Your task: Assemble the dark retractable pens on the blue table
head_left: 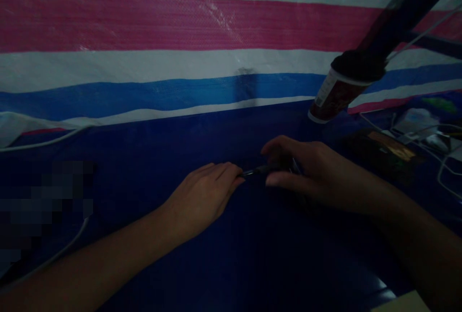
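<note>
My left hand [212, 184] is closed, its fingertips pressed round one end of a thin pen [257, 171] just above the dark blue tabletop [202, 143]. The pen has a shiny section next to those fingers and a greyer part further right. My right hand [306, 167] curves round the pen's other end, thumb and forefinger apart. Between them it is dark, and a small shiny edge shows near the palm. The remaining right fingers are hidden in shadow.
A dark-lidded paper cup [341, 88] stands tilted in view beside a dark post [404, 13]. Cables and small items crowd the right, near a dark pouch [378, 153]. A striped sheet [162, 23] hangs behind; a white cable [68, 244] lies left.
</note>
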A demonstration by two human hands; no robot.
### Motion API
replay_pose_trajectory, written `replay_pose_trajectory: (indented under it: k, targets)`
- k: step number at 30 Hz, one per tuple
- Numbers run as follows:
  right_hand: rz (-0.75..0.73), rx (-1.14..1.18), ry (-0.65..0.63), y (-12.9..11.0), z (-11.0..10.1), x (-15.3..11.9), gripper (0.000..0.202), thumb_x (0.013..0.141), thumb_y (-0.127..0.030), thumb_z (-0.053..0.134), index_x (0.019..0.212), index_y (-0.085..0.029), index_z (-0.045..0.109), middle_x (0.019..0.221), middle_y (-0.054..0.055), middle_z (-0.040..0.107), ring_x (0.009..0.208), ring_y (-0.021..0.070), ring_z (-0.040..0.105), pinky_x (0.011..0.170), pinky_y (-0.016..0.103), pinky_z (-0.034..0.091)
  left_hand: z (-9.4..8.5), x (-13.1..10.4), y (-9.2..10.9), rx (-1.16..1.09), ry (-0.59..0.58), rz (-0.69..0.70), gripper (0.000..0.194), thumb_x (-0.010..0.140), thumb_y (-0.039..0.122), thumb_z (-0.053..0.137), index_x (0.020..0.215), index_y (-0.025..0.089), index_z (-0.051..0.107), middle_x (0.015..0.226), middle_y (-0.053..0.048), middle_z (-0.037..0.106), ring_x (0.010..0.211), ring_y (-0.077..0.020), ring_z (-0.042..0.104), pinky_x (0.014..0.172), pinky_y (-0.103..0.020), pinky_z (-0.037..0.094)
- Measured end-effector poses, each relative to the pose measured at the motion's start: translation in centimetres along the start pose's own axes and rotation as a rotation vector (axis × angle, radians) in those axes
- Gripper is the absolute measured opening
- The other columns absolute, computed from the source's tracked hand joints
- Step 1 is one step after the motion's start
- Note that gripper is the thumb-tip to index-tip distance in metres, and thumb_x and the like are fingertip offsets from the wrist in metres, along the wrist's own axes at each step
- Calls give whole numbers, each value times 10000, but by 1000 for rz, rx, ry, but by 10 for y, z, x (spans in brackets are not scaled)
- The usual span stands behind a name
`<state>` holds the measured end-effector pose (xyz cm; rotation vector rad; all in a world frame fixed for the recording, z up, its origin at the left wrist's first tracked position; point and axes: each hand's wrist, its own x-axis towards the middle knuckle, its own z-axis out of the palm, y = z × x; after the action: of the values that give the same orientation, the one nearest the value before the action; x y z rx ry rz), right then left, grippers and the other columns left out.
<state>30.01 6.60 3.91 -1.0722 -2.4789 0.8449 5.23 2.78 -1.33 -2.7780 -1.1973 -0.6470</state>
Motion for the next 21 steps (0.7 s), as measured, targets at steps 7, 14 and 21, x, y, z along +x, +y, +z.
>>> replay_pose_trajectory:
  k: [7, 14, 21]
  targets:
    - [27, -16, 54, 0, -2, -1, 287, 938, -351, 715, 1171, -194, 656, 977, 35, 766, 772, 161, 693, 674, 258, 486, -1, 0, 0, -20, -13, -12, 402, 1139, 292, 278, 985, 142, 617, 787, -24, 690, 615, -160, 654, 590, -289, 507]
    - [40, 66, 105, -4, -3, 0, 171, 922, -318, 732, 1025, -186, 700, 851, 19, 746, 721, 157, 672, 644, 264, 479, -1, -1, -1, -65, -9, -46, 348, 1134, 285, 302, 972, 169, 587, 740, 5, 656, 569, -146, 625, 537, -266, 476]
    - [0, 390, 272, -3, 0, 0, 110, 896, -294, 766, 950, -213, 714, 874, 6, 750, 776, 163, 698, 691, 279, 551, -7, -4, 0, -275, -30, -159, 213, 1091, 208, 347, 1043, 178, 553, 647, 69, 564, 474, -105, 574, 471, -223, 422]
